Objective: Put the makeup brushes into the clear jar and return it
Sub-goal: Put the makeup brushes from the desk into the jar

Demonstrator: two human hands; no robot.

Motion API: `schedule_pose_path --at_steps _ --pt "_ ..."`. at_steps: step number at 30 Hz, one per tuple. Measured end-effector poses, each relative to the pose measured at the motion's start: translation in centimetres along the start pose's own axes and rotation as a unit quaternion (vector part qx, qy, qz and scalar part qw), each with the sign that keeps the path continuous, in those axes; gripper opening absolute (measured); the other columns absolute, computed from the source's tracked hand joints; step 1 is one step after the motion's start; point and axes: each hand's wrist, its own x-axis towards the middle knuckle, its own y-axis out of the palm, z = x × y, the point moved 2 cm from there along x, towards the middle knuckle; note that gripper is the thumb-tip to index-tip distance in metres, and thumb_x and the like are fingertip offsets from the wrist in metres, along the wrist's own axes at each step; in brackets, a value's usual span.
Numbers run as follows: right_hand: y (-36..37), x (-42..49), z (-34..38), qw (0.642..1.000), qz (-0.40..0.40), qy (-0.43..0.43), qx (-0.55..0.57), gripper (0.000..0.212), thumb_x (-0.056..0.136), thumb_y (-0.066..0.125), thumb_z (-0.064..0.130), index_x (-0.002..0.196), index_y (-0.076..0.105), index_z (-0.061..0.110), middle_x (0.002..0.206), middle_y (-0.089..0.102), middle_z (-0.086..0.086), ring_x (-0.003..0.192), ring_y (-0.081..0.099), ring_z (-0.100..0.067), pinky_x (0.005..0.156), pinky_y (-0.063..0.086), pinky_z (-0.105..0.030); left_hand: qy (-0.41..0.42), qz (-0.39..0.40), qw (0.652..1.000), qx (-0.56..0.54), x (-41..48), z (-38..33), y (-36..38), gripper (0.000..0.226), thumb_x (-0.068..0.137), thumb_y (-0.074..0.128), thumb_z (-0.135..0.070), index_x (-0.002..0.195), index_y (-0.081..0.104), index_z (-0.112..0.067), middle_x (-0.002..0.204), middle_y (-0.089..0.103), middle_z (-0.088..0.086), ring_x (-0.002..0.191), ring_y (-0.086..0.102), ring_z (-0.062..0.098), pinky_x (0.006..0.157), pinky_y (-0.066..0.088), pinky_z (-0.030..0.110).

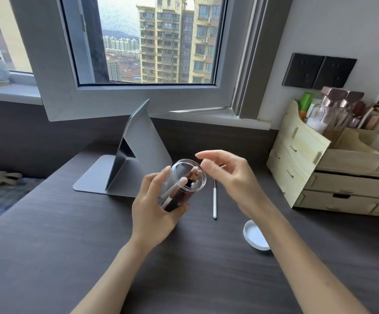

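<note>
My left hand [155, 207] grips the clear jar [185, 177] above the dark desk, tilted so its open mouth faces up and to the right. Makeup brushes [184, 189] lie inside the jar, white handles toward its bottom. My right hand [227, 175] hovers just right of the jar's mouth, fingers apart and holding nothing. One white-handled brush [215, 200] lies on the desk right of the jar, below my right hand. The jar's white lid [255, 237] rests on the desk near my right forearm.
A grey folding mirror stand [129, 164] sits behind the jar. A wooden drawer organiser [333, 168] with bottles in it stands at the right. An open window frame [138, 105] overhangs the desk's [48, 245] back edge. A bed edge shows at far left.
</note>
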Motion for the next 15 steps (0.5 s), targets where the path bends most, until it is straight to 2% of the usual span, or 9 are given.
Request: schedule_pose_path --at_steps 2,3,5,6,8,10,12,15 --pt "-1.0 0.4 -1.2 0.993 -0.063 0.056 0.087 0.015 0.091 0.056 0.013 0.088 0.071 0.016 0.074 0.065 0.0 0.063 0.053 -0.002 0.059 0.043 -0.016 -0.009 -0.008 1.0 -0.007 0.1 0.0 0.0 0.082 0.052 0.08 -0.028 0.125 0.043 -0.031 0.111 0.048 -0.009 0.092 0.047 -0.001 0.073 0.039 0.002" --pt "-1.2 0.8 -2.3 0.989 -0.103 0.084 0.069 0.017 0.09 0.056 0.012 0.082 0.07 0.016 0.069 0.064 0.0 0.06 0.053 -0.004 0.056 0.042 -0.017 -0.012 -0.011 1.0 -0.01 0.1 0.0 0.0 0.082 0.052 0.08 -0.027 0.125 0.043 -0.03 0.111 0.049 -0.009 0.093 0.047 -0.001 0.074 0.038 0.002" --pt "-1.3 1.9 -5.2 0.977 -0.146 0.143 -0.065 0.012 0.086 0.058 0.014 0.08 0.068 0.015 0.071 0.066 -0.004 0.063 0.057 -0.012 0.059 0.045 -0.024 -0.013 -0.016 1.0 -0.011 0.1 0.1 0.0 0.082 0.051 0.08 -0.027 0.125 0.043 -0.03 0.111 0.049 -0.008 0.094 0.047 -0.001 0.076 0.037 0.0" --pt "-1.0 2.3 -6.6 0.963 -0.135 0.172 -0.155 0.01 0.084 0.059 0.018 0.087 0.067 0.013 0.079 0.069 -0.006 0.072 0.062 -0.018 0.067 0.048 -0.028 -0.012 -0.017 1.0 -0.01 0.1 0.1 0.0 0.082 0.051 0.08 -0.027 0.125 0.043 -0.03 0.111 0.049 -0.007 0.094 0.047 -0.001 0.077 0.036 -0.001" --pt "-0.1 2.9 -9.1 0.923 -0.069 0.229 -0.301 0.031 0.083 0.061 0.028 0.108 0.061 0.01 0.103 0.069 -0.009 0.1 0.063 -0.028 0.084 0.046 -0.033 -0.005 -0.012 1.0 -0.005 0.1 0.1 0.0 0.082 0.052 0.08 -0.028 0.125 0.043 -0.028 0.112 0.048 -0.007 0.094 0.046 -0.001 0.076 0.037 0.0" --pt "0.8 3.2 -10.9 0.89 -0.022 0.273 -0.364 0.043 0.081 0.064 0.033 0.115 0.053 0.008 0.118 0.064 -0.011 0.114 0.057 -0.033 0.088 0.045 -0.034 0.002 -0.008 1.0 0.007 0.1 0.1 -0.1 0.083 0.051 0.08 -0.032 0.126 0.043 -0.028 0.112 0.047 -0.009 0.092 0.046 -0.002 0.074 0.037 0.001" --pt "1.4 3.5 -11.9 0.88 -0.025 0.294 -0.373 0.038 0.08 0.065 0.027 0.11 0.056 0.006 0.12 0.063 -0.014 0.115 0.057 -0.034 0.085 0.046 -0.032 0.003 -0.013 1.0 0.016 0.0 -0.1 -0.2 0.083 0.051 0.079 -0.039 0.125 0.044 -0.029 0.11 0.044 -0.017 0.089 0.047 -0.001 0.072 0.038 0.003" --pt "1.2 3.6 -12.5 0.877 -0.024 0.295 -0.379 0.004 0.082 0.057 0.01 0.082 0.058 0.006 0.113 0.066 -0.018 0.108 0.06 -0.036 0.077 0.046 -0.031 0.002 -0.018 1.0 0.012 0.0 -0.4 -0.3 0.08 0.051 0.074 -0.049 0.124 0.047 -0.029 0.104 0.042 -0.024 0.086 0.051 0.001 0.071 0.045 0.012"
